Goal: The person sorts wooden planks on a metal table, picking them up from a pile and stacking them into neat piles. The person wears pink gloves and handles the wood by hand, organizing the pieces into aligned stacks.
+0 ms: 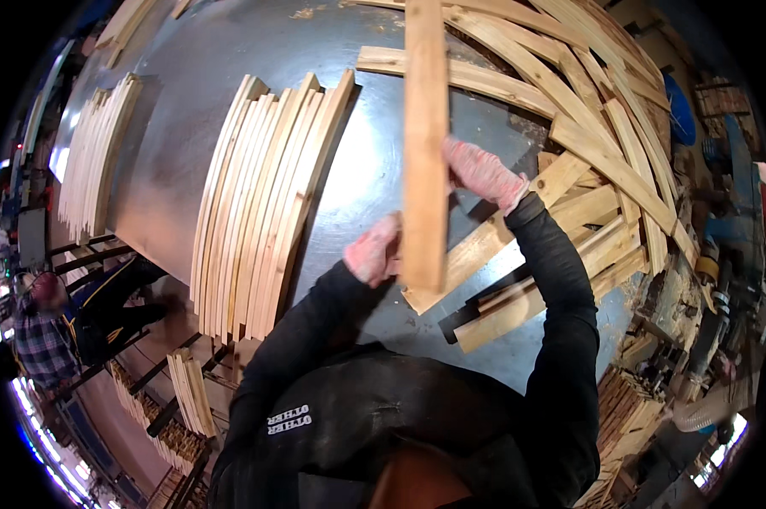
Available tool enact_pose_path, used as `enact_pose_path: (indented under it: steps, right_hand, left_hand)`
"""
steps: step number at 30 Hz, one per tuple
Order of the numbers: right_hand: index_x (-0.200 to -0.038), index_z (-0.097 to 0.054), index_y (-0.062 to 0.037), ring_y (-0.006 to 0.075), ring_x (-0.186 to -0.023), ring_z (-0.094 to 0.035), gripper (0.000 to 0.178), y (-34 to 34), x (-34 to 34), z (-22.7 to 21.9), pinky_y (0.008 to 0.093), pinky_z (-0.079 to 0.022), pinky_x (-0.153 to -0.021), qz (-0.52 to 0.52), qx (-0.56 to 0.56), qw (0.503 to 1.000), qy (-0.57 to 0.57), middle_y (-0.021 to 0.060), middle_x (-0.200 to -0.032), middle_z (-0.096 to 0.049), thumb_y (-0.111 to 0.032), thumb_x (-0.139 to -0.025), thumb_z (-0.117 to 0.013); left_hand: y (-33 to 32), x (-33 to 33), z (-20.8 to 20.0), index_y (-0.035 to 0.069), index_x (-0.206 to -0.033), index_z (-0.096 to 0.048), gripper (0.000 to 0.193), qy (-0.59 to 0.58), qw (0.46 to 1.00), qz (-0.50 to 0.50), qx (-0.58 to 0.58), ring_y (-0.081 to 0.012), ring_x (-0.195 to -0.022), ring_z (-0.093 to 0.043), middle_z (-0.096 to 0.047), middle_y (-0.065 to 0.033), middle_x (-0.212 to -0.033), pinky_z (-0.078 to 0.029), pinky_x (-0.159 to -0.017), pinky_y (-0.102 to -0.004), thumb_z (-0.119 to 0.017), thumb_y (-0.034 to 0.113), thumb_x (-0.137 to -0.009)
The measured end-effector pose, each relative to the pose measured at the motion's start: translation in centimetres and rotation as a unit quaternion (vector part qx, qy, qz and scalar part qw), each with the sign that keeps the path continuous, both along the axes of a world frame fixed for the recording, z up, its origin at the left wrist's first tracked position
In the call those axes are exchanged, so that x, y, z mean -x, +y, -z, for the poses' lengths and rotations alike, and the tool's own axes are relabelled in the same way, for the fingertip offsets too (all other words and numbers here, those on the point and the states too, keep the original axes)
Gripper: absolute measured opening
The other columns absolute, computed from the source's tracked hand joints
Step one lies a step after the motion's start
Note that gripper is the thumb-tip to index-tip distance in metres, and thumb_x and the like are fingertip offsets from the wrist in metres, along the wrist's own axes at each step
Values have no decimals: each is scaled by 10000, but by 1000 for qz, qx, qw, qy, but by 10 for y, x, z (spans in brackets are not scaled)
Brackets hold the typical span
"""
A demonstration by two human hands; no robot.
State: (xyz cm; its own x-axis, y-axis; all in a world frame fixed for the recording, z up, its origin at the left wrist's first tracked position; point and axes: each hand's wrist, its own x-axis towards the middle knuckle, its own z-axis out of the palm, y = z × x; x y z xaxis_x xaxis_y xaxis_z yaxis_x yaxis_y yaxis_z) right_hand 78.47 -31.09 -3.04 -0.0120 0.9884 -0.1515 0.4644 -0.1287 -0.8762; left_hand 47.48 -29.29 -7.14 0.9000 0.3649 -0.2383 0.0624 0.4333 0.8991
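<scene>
A long wooden board (425, 161) stands between my two gloved hands, its far end running out past the top of the view. My left hand (374, 249), in a pinkish-white glove, grips the board's left edge close to its near end. Farther along, on the right edge, my right hand (485, 175) holds it too, its fingertips partly hidden behind the wood. Left of the board, a row of boards (264, 208) lies packed side by side on the grey metal table (353, 161). Loose boards (519, 254) lie crossed beneath and beside my right forearm.
A jumbled heap of boards (608, 140) covers the table's far right. Another neat row (100, 161) sits at the far left. A person in a checked shirt (47, 343) is beyond the table's left edge. Stacked wood (625, 433) stands low on the right, near machinery (709, 327).
</scene>
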Motion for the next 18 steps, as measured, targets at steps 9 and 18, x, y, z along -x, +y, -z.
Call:
enact_pose_path:
  steps: [9, 18]
  right_hand:
    - [-1486, -307, -139, 382, -1190, -576, 822, 95, -96, 3, 458, -445, -1006, 130, 61, 770, -622, 193, -1300, -590, -407, -797, -667]
    - [-1503, -256, -98, 368, -1023, -663, 804, 181, 8, -82, 448, -511, -893, 109, 53, 843, -524, 215, -1100, -676, -375, -834, -607]
  left_hand:
    - [1, 63, -79, 70, -1402, -424, 609, 519, 767, -90, -366, -351, -980, -660, -691, -162, -1046, -539, -779, -406, -678, 225, -870]
    - [-9, 153, -62, -23, -1281, -474, 767, 484, 517, -139, -692, -394, -1090, -478, -480, -221, -1226, -369, -945, -544, -755, 266, -628]
